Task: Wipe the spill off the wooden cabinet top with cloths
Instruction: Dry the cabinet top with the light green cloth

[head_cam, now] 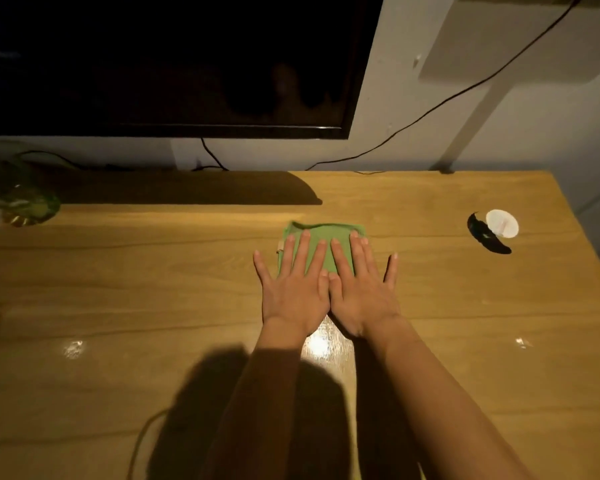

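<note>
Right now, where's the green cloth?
Head view: the folded green cloth lies flat mid-cabinet top, pinned under the fingers of both hands, left hand and right hand.

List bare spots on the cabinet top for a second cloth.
Free: the wide stretch left of the green cloth, up to the green glass dish; also the strip between the right hand and the white disc. Crowded: centre, both hands flat on the cloth, left hand included.
</note>
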{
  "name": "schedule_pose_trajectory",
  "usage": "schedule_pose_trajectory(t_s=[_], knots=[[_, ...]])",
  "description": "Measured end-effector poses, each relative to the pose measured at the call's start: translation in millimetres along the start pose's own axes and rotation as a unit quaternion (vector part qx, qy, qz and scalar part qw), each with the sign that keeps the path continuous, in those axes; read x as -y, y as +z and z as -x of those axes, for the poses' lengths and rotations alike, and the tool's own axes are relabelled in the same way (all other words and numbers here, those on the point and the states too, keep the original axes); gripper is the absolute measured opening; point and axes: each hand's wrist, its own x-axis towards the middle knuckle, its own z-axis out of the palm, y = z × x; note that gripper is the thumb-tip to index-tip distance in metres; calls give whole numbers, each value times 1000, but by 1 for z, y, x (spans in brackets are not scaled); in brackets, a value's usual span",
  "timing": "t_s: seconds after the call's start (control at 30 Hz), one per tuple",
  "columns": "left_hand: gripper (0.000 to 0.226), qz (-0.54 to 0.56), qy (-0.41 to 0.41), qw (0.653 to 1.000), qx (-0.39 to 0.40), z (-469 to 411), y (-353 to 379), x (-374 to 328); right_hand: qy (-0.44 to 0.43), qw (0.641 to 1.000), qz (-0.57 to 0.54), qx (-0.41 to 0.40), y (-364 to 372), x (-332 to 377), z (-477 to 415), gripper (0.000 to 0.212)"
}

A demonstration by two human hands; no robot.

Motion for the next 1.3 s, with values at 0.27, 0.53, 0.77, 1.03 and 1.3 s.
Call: schedule_pose_trajectory(t_s=[0.27, 0.53, 0.77, 1.03, 1.3], knots=[[58, -12, -3, 1000, -20, -133, -19, -5, -7, 1000, 9, -12, -37, -24, -129, 64], [56, -10, -6, 1000, -8, -126, -25, -10, -9, 1000, 9, -20, -39, -24, -124, 61], [56, -20, -14, 999, 20, 4, -10, -24, -26, 1000, 1, -6, -6, -21, 1, 63], [57, -8, -29, 999, 35, 197, 24, -66, -32, 999, -16, 20, 36, -31, 196, 59], [55, -34, -26, 997, 67, 290, 39, -112, -11, 998, -4, 57, 46, -54, 298, 58]])
